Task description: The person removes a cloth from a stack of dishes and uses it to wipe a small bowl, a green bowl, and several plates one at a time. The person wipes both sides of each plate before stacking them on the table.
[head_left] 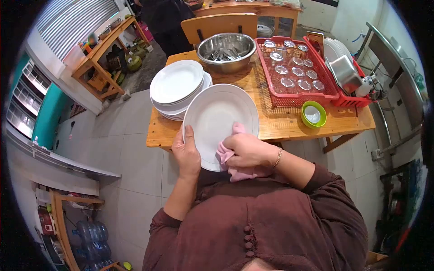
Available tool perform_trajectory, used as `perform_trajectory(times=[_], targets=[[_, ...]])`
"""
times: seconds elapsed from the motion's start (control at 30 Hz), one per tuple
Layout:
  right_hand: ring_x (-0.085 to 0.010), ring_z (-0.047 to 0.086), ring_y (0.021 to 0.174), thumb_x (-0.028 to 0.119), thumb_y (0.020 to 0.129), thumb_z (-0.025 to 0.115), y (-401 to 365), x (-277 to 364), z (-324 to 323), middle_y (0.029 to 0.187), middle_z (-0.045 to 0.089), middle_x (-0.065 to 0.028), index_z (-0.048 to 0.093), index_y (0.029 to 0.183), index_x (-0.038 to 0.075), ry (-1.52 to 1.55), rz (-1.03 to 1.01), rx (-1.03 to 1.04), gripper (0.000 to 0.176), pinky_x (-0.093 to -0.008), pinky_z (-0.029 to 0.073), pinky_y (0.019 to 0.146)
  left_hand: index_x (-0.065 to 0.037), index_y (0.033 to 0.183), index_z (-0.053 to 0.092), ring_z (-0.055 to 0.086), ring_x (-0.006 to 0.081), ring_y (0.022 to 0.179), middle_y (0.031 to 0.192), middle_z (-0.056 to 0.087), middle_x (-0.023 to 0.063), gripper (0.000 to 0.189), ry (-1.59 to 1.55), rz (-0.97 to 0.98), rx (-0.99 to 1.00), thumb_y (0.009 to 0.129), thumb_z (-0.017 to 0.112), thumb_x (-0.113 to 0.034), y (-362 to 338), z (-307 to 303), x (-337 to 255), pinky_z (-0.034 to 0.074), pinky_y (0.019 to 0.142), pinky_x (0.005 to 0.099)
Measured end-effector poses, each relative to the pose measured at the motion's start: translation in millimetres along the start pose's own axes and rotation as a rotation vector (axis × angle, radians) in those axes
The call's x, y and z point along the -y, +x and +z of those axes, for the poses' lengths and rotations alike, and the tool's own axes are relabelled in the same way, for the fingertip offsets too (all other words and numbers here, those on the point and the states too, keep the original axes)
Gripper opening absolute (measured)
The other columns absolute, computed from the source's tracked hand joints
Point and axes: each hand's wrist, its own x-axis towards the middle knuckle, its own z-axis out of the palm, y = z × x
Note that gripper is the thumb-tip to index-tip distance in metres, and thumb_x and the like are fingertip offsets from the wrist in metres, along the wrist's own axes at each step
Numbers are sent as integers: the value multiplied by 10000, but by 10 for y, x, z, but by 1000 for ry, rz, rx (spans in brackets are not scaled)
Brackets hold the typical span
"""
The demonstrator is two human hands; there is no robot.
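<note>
A large white plate (pixel 219 110) is held up in front of my body, tilted so its face is toward me. My left hand (pixel 186 153) grips its left edge, thumb on the front. Bunched in my right hand (pixel 248 149) is a pink cloth (pixel 226 152), pressed against the lower right of the plate's face. Part of the cloth hangs below the rim. Behind the plate, a stack of white plates (pixel 177 82) sits on the left side of the wooden table (pixel 275 122).
A metal bowl of cutlery (pixel 226 65) stands at the table's back. Right of it, a red basket (pixel 294 100) holds upturned glasses, beside another red rack (pixel 350 100) with plates and a metal container. A green bowl (pixel 322 118) is near the front edge. A person (pixel 167 22) stands beyond the chair (pixel 219 23).
</note>
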Motion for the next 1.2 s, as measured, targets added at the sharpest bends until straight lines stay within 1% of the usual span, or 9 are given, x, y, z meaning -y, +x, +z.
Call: perform_trajectory(times=[0.07, 0.1, 0.2, 0.27, 0.3, 0.47, 0.73, 0.87, 1.2], targets=[[-384, 618, 764, 293, 788, 638, 33, -66, -3, 805, 635, -241, 622, 795, 2, 85, -67, -138, 292, -444, 494, 729, 45, 1187, 606, 570, 94, 919, 1062, 651, 57, 321, 0, -7, -4, 1024, 487, -205, 9, -42, -4, 467, 828, 248], [-284, 641, 750, 237, 816, 627, 32, -67, -106, 848, 673, -180, 638, 866, 5, 99, 39, -110, 238, -372, 508, 714, 45, 1183, 607, 573, 96, 925, 1064, 652, 57, 322, -15, -6, -3, 1025, 485, -208, 8, -34, -30, 467, 832, 249], [-157, 635, 792, 150, 849, 598, -30, -37, -261, 912, 681, -84, 647, 966, 2, 916, 80, -228, 195, -295, 509, 713, 44, 1178, 607, 580, 103, 946, 1074, 652, 58, 327, -57, -33, 10, 1026, 482, -217, -5, -4, -90, 467, 848, 252], [-84, 607, 842, 104, 868, 590, -93, 36, -453, 963, 658, -22, 636, 1053, -5, 1064, 57, -329, 220, -246, 503, 728, 44, 1185, 604, 584, 110, 963, 1087, 652, 63, 333, -73, -86, 29, 1026, 481, -221, -4, -50, -74, 466, 859, 251], [-156, 625, 837, 128, 848, 640, -95, -7, -486, 957, 655, -80, 637, 1029, 6, 1095, 32, -331, 218, -296, 506, 745, 44, 1189, 604, 582, 107, 966, 1090, 650, 61, 335, -88, -100, 38, 1026, 483, -223, -4, -57, -61, 466, 861, 252], [-409, 587, 938, 105, 793, 627, 120, 333, -65, 1075, 514, -207, 575, 1067, 26, -183, -355, -712, 289, -442, 490, 791, 22, 1190, 599, 607, 123, 947, 1080, 651, 78, 331, -59, -25, 131, 1008, 512, -241, 22, 49, 41, 489, 836, 269], [-334, 588, 911, 104, 743, 613, 543, 96, 52, 1025, 491, -180, 574, 1056, 44, -422, -421, -897, 321, -430, 510, 756, 47, 1236, 588, 567, 107, 1019, 1134, 646, 64, 338, 144, 51, 158, 1024, 481, -194, 8, 0, -148, 447, 911, 263], [-373, 600, 857, 108, 785, 610, 599, 7, -278, 1036, 498, -177, 527, 1036, 39, -420, -29, -930, 272, -459, 514, 723, 54, 1225, 592, 578, 122, 1017, 1139, 646, 87, 350, 89, -3, 57, 1027, 477, -210, 12, -78, -231, 456, 898, 263], [-380, 616, 935, 190, 876, 579, 72, 127, -260, 1056, 573, -192, 572, 981, 33, -205, 203, 13, 188, -446, 500, 832, 61, 1201, 585, 607, 136, 959, 1087, 657, 100, 384, -66, 19, -121, 1034, 458, -261, 162, -101, -18, 484, 849, 268]])
